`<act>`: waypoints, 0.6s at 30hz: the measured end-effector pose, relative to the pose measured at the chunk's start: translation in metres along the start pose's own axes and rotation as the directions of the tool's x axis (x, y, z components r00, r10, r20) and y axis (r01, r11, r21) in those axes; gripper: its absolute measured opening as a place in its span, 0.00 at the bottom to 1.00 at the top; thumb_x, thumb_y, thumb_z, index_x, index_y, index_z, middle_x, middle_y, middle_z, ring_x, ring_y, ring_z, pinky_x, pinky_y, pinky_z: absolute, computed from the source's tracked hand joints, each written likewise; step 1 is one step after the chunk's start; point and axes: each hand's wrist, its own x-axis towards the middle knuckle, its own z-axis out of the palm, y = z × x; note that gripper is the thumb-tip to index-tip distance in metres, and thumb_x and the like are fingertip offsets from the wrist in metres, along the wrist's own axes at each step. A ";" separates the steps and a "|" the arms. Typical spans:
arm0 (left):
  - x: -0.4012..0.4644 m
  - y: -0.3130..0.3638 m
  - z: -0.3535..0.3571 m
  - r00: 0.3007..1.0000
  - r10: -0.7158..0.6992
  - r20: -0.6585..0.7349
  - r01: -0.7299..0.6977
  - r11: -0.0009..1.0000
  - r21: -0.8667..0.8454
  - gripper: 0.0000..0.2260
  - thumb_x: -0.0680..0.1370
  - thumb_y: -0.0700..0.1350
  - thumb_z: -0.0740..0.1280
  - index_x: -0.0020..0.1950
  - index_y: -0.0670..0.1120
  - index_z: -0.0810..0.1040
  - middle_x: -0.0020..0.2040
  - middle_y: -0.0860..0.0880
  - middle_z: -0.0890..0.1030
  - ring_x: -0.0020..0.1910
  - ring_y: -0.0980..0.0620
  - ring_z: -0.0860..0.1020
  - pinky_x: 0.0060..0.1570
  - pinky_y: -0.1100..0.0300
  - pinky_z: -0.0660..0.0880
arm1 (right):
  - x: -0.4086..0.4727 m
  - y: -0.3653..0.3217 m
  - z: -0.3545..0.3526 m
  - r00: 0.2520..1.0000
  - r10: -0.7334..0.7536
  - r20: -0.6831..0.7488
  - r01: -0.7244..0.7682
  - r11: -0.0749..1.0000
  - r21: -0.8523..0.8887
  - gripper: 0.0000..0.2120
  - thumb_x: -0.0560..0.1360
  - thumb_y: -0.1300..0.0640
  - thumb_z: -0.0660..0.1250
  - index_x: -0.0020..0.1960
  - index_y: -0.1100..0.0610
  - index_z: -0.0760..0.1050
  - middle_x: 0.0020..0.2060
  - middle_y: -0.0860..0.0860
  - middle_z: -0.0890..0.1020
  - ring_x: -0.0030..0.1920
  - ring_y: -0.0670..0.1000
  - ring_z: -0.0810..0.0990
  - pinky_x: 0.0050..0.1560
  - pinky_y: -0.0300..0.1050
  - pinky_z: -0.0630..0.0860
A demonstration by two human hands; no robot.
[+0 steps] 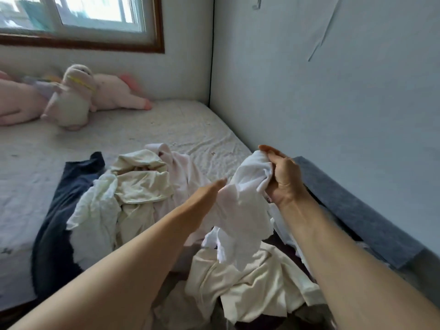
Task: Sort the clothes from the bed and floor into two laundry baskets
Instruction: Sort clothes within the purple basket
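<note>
My right hand grips the top of a white garment that hangs above the foot of the bed. My left hand reaches in beside it with straight fingers, its fingertips at the cloth's left edge. A heap of cream and pale pink clothes lies on the bed, next to a dark navy garment draped over the mattress edge. More cream cloth is piled below my arms. No laundry basket is visible.
Pink and white plush toys lie at the head of the bed under a window. A pale wall runs along the right side. A grey-blue padded edge lies between the bed and the wall.
</note>
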 end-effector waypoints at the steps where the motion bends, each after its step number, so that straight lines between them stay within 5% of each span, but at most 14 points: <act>1: -0.004 0.004 -0.005 1.000 -0.013 -0.013 0.013 1.000 -0.025 0.26 0.78 0.62 0.57 0.63 0.44 0.76 0.56 0.44 0.79 0.50 0.46 0.77 0.47 0.57 0.70 | -0.004 -0.005 0.009 1.000 -0.001 0.013 0.001 1.000 -0.002 0.13 0.79 0.66 0.58 0.40 0.59 0.77 0.37 0.54 0.78 0.39 0.51 0.77 0.44 0.45 0.76; 5: -0.014 0.012 -0.032 0.996 0.028 -0.084 -0.026 0.999 0.021 0.18 0.82 0.53 0.55 0.70 0.49 0.67 0.58 0.43 0.76 0.42 0.48 0.75 0.42 0.58 0.68 | -0.018 -0.022 0.039 0.997 -0.019 0.068 0.019 1.000 0.000 0.14 0.79 0.67 0.56 0.41 0.59 0.77 0.39 0.56 0.78 0.40 0.53 0.78 0.46 0.47 0.75; 8: -0.019 0.014 -0.049 0.981 0.156 -0.113 -0.127 0.965 0.230 0.28 0.75 0.42 0.67 0.73 0.52 0.61 0.64 0.43 0.71 0.55 0.45 0.76 0.45 0.57 0.73 | -0.025 -0.038 0.059 0.993 -0.015 0.118 0.016 1.000 -0.009 0.14 0.80 0.67 0.54 0.44 0.59 0.77 0.40 0.57 0.79 0.41 0.55 0.78 0.45 0.47 0.76; 10: -0.018 0.016 -0.056 0.974 0.181 -0.136 -0.124 0.929 0.350 0.31 0.67 0.46 0.72 0.70 0.52 0.68 0.64 0.42 0.72 0.60 0.42 0.74 0.58 0.53 0.74 | -0.028 -0.049 0.069 0.988 0.012 0.154 -0.006 0.999 -0.037 0.12 0.80 0.65 0.55 0.48 0.59 0.78 0.41 0.58 0.79 0.42 0.56 0.79 0.45 0.48 0.77; 13: -0.013 0.015 -0.066 0.949 0.234 -0.211 -0.120 0.887 0.446 0.15 0.71 0.47 0.67 0.54 0.42 0.80 0.55 0.37 0.80 0.56 0.37 0.77 0.58 0.47 0.75 | -0.031 -0.069 0.079 0.988 -0.019 0.151 0.022 1.000 -0.020 0.12 0.80 0.64 0.55 0.49 0.58 0.78 0.40 0.58 0.80 0.41 0.55 0.80 0.42 0.45 0.78; 18: -0.029 0.038 -0.100 0.816 0.294 -0.499 -0.199 0.951 0.235 0.09 0.79 0.39 0.57 0.50 0.38 0.76 0.49 0.34 0.78 0.48 0.41 0.77 0.49 0.51 0.74 | -0.026 -0.085 0.074 0.992 -0.120 0.035 0.121 0.992 -0.043 0.12 0.78 0.68 0.57 0.43 0.58 0.78 0.43 0.57 0.79 0.46 0.56 0.78 0.46 0.47 0.76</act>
